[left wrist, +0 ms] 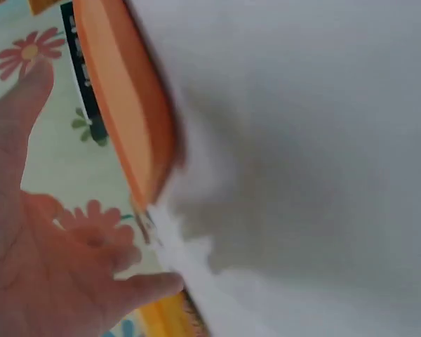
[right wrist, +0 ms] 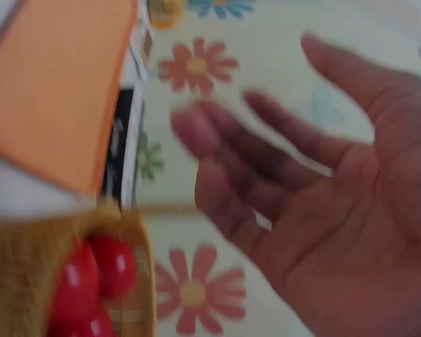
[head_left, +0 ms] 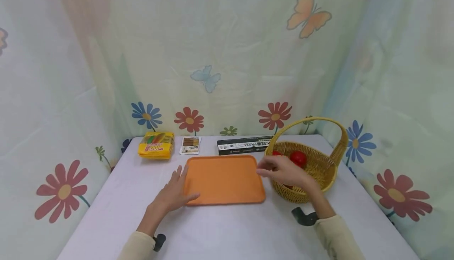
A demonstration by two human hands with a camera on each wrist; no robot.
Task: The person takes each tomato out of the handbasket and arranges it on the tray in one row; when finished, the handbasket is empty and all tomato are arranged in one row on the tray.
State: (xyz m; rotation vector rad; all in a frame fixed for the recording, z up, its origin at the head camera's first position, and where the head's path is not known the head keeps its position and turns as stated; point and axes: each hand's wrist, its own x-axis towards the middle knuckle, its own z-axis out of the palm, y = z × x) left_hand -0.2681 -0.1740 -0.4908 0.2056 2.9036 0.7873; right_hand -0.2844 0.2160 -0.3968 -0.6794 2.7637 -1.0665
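An orange tray [head_left: 225,181] lies flat in the middle of the white table. My left hand [head_left: 173,192] is at the tray's left edge, fingers spread and straight, thumb over the near left corner; nothing is in it. Over the tray's right edge hovers my right hand [head_left: 285,170], its fingers loosely bent. Its palm [right wrist: 344,217] shows bare in the right wrist view. Right beside that hand stands a wicker basket [head_left: 328,173] with a tall handle, partly hidden by the hand and forearm. Several shiny red round fruits [right wrist: 112,267] sit inside the basket.
Along the back of the table lie a yellow packet [head_left: 156,145], a small white and brown sachet [head_left: 190,145] and a long black pasta box [head_left: 242,145]. Curtains [head_left: 227,47] printed with flowers and butterflies enclose the table at the back and both sides.
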